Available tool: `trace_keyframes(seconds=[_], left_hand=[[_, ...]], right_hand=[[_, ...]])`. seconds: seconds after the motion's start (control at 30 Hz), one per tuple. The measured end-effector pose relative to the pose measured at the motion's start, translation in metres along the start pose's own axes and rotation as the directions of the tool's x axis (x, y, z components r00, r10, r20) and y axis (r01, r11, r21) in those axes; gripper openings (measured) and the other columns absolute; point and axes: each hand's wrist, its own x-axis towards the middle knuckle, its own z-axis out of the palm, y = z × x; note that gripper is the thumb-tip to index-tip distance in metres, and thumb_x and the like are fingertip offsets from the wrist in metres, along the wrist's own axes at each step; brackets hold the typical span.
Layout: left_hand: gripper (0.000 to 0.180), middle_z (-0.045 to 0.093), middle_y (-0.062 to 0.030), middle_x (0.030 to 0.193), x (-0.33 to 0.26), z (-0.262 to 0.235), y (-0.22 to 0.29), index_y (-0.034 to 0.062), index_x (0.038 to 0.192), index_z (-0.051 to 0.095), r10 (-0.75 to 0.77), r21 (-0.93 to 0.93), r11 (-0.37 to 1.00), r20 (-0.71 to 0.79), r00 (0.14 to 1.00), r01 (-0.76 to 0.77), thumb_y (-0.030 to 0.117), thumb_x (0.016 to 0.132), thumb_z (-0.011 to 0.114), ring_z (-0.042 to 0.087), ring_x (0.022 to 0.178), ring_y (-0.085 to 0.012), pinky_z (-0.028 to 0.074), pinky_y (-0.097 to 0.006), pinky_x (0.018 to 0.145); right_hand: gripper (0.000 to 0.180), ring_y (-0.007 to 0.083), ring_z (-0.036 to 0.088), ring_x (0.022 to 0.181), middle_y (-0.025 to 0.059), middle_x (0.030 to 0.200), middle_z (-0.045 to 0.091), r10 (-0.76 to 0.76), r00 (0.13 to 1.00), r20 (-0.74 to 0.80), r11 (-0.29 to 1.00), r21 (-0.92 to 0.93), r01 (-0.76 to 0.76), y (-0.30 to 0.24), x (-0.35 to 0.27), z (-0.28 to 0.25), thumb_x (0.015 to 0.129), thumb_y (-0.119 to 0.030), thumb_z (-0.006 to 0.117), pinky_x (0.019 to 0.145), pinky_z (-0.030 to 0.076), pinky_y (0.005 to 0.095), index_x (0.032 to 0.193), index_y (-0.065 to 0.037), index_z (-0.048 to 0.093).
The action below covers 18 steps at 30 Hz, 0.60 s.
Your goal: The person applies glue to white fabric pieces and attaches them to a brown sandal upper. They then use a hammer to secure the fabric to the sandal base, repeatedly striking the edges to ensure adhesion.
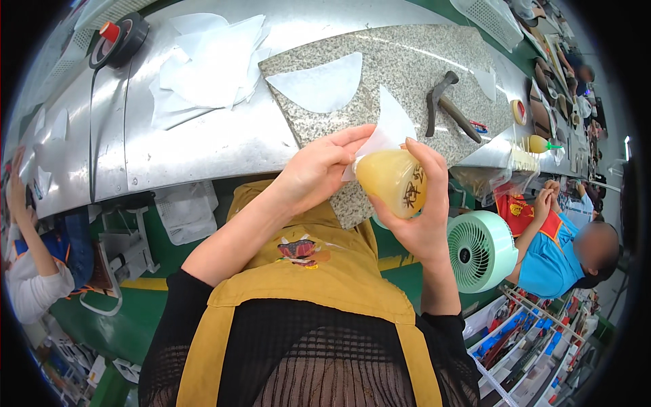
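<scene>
My right hand (426, 203) is wrapped round a squat, translucent bottle of yellowish liquid (388, 178) with dark handwriting on its side. The bottle is tilted, its narrow end pointing left at a white sheet piece (393, 125). That thin piece is pinched in my left hand (322, 169), close to the bottle's tip. Both hands are just above the near edge of a speckled stone slab (407, 54). On the slab lie a white half-round piece (322, 85) and a hammer (447, 102) with a dark head.
Several white cut sheets (210, 64) lie stacked on the metal table (210, 149). A black tape roll (122, 41) stands at the far left, a smaller roll (519, 112) at the right. A green fan (478, 251) stands right of me. Co-workers sit on both sides.
</scene>
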Motion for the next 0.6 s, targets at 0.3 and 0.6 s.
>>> trace_keyframes(seconds=[0.3,0.6], left_hand=[[0.056,0.045,-0.0155,0.138,0.002,0.002,0.001,-0.0054,0.141,0.031,-0.008,-0.006,1.000,0.028,1.000,0.009,0.002,0.088,0.048,0.046,0.125,-0.0209,0.037,-0.034,0.105],[0.053,0.048,-0.0144,0.137,-0.002,0.002,0.001,-0.0036,0.140,0.035,-0.021,0.291,0.955,-0.112,0.993,0.053,-0.005,0.088,0.042,0.048,0.123,-0.0170,0.040,-0.029,0.101]], right_hand=[[0.076,0.0310,0.056,0.105,0.0153,0.117,0.052,-0.004,1.000,0.000,1.000,0.006,0.004,0.001,-0.002,-0.005,0.062,-0.009,0.082,0.084,0.050,0.0368,0.130,-0.006,0.047],[0.073,0.0312,0.056,0.106,0.0156,0.116,0.053,0.010,0.998,-0.068,0.995,-0.101,-0.017,0.013,0.001,-0.011,0.065,-0.008,0.080,0.087,0.048,0.0370,0.130,-0.004,0.046]])
